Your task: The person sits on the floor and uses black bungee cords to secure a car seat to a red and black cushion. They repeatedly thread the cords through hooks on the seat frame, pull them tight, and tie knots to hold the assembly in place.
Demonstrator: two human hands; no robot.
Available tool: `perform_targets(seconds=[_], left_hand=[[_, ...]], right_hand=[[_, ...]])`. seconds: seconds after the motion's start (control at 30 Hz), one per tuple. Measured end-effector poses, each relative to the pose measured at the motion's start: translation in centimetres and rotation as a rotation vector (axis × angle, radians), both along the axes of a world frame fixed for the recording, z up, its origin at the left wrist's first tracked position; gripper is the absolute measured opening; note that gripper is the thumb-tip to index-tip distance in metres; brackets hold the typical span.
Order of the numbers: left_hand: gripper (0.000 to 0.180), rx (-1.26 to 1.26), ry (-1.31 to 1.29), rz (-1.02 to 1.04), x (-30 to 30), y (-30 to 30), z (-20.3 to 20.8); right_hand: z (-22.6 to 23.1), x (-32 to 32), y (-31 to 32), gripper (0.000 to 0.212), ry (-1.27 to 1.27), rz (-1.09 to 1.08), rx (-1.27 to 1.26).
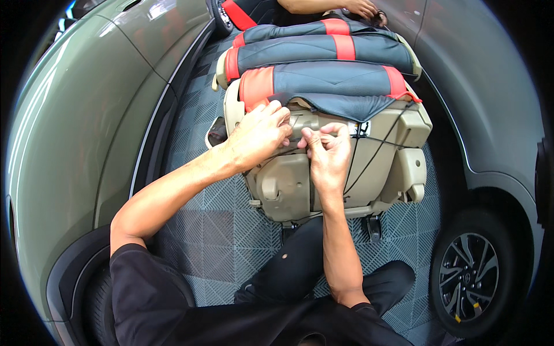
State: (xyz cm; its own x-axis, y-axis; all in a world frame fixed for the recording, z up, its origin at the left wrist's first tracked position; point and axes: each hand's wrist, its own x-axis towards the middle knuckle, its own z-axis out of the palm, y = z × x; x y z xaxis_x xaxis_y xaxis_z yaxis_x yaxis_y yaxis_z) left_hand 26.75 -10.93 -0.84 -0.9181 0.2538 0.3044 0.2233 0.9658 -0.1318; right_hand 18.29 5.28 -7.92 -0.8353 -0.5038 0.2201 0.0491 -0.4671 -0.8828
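Note:
A car seat (369,161) lies in front of me with its beige plastic underside facing me. A dark blue-grey and red leather cover (329,81) is stretched over its far side, and its loose edge hangs over the top of the plastic. My left hand (262,130) is closed, fingers curled together at the cover's left edge. Just right of it, my right hand (330,153) pinches thumb against fingers over the plastic. Whatever is in either pinch is too small to make out. Thin black cords (378,144) run from the cover across the underside.
Two more covered seats (288,52) stand in a row behind. Beyond them another person's hands (363,8) show. A green car (75,115) flanks the left, a grey car (473,98) with its wheel (468,277) the right. Grey patterned tiles (202,248) cover the floor.

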Motion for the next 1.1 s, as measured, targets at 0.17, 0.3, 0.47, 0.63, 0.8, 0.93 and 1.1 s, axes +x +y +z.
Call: perform_targets(seconds=[0.17,0.3,0.47,0.63,0.8,0.93,1.1], left_hand=[[0.014,0.036,-0.03,-0.109,-0.5,-1.0,0.8],[0.012,0.08,-0.086,-0.108,-0.4,-0.9,1.3],[0.014,0.279,-0.13,-0.085,-0.9,-1.2,1.0],[0.017,0.461,-0.181,-0.074,-1.0,-2.6,0.1],[0.016,0.277,-0.116,-0.011,-1.1,-0.9,-0.2],[0.014,0.243,0.06,-0.069,-0.3,-0.9,-1.7],[0.012,0.259,0.074,-0.052,-0.1,-0.9,-1.8]], right_hand=[[-0.3,-0.7,0.3,0.025,-0.018,-0.188,-0.083],[1.2,-2.7,6.0,0.014,0.124,-0.328,0.047],[7.2,-4.8,11.3,0.023,0.178,-0.373,-0.205],[8.6,-4.7,10.8,0.025,0.133,-0.341,-0.194],[4.9,-5.7,11.7,0.027,0.026,-0.343,-0.152],[4.4,-5.9,11.1,0.028,0.099,-0.352,-0.174],[4.5,-4.4,9.1,0.027,0.143,-0.334,-0.133]])
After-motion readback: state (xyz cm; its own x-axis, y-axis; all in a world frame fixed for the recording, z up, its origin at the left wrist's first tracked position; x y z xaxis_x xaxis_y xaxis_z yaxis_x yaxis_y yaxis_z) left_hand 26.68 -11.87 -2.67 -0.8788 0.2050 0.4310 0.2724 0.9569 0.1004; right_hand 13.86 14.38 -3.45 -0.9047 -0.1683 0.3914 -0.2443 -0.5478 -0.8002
